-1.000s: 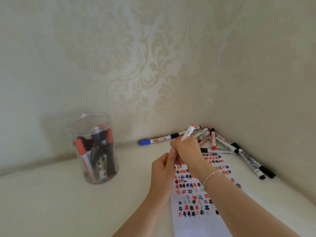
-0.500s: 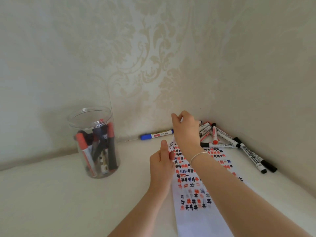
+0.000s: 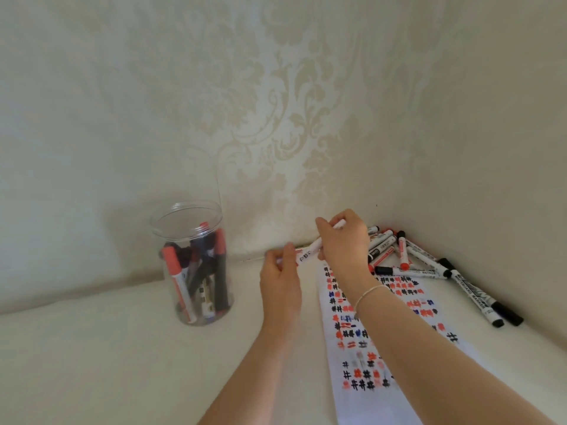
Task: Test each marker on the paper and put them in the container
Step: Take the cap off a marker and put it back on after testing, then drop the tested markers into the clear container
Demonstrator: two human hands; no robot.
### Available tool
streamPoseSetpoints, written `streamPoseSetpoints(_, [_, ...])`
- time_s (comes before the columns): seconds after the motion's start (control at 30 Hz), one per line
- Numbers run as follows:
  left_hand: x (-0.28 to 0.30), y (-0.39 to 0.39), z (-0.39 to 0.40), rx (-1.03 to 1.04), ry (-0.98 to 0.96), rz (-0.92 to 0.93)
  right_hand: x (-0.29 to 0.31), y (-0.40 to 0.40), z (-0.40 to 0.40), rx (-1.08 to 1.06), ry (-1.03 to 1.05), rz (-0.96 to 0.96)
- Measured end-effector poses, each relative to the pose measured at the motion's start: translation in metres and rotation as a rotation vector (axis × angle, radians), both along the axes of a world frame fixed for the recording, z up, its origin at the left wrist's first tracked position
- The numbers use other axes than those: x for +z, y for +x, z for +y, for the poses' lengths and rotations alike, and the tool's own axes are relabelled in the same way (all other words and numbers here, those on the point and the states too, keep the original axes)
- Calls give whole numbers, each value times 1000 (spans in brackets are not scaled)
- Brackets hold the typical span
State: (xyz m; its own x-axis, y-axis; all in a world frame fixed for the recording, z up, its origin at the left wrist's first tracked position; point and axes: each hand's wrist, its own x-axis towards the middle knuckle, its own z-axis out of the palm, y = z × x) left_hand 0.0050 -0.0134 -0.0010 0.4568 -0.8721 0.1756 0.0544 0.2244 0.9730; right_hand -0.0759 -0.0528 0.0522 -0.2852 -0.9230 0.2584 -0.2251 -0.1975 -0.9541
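Home room corner: cream damask wallpaper point(image 3: 291, 102) on both walls, pale tabletop point(image 3: 92, 363) tucked against it

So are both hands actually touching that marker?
Touching. The head view shows the right hand gripping the white marker, while the left hand pinches its lower end.

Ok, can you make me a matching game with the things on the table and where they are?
Things:
1. clear plastic jar of markers
2. white paper strip with red, black and blue marks
3. pile of loose white markers
4. white marker held in both hands

Places:
A. in the corner by the walls
B. standing on the left
C. lifted above the paper's far end
D. lying flat under the right arm

Pairs: 1-B, 2-D, 3-A, 4-C
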Motion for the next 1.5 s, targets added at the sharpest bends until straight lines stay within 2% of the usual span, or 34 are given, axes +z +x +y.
streamPoseSetpoints(0.1, [39, 26, 6, 19, -169, -175, 2, 7, 1, 159, 209, -518])
streamPoseSetpoints(0.13, [55, 34, 11, 37, -234, -283, 5, 12, 1, 253, 252, -617])
streamPoseSetpoints(0.2, [88, 51, 25, 147, -381, -510, 3, 25, -10, 336, 278, -565])
streamPoseSetpoints(0.23, [103, 60, 31, 236, -450, -614, 0, 31, -18, 305, 260, -412])
streamPoseSetpoints(0.3, [131, 81, 40, 399, -506, -782, -12, 37, -34, 205, 152, 160])
streamPoseSetpoints(0.37, [151, 103, 42, 520, -432, -910, -27, 40, -42, 221, 81, 806])
streamPoseSetpoints(0.4, [157, 113, 40, 563, -369, -969, -35, 42, -45, 256, 57, 1048])
streamPoseSetpoints(0.43, [159, 122, 38, 594, -306, -1027, -42, 43, -47, 294, 48, 1211])
streamPoseSetpoints(0.53, [160, 137, 33, 624, -176, -1165, -57, 53, -52, 307, -22, 1433])
streamPoseSetpoints(0.8, [146, 146, 18, 514, -65, -1442, -66, 71, -58, 289, -157, 1554])
streamPoseSetpoints(1.0, [138, 148, 2, 352, 25, -1424, -62, 75, -52, 350, -145, 1504])
streamPoseSetpoints(1.13, [136, 152, -3, 272, 101, -1380, -49, 75, -48, 365, -223, 1339])
streamPoseSetpoints(1.2, [133, 155, -7, 158, 203, -1345, -43, 75, -47, 364, -348, 1118])
streamPoseSetpoints(1.3, [130, 158, -13, -18, 311, -1275, -32, 74, -41, 339, -418, 631])
streamPoseSetpoints(1.4, [127, 157, -15, -62, 371, -1275, -15, 76, -31, 308, -300, 196])
streamPoseSetpoints(1.5, [125, 156, -17, -69, 419, -1293, -7, 74, -24, 336, -131, 33])
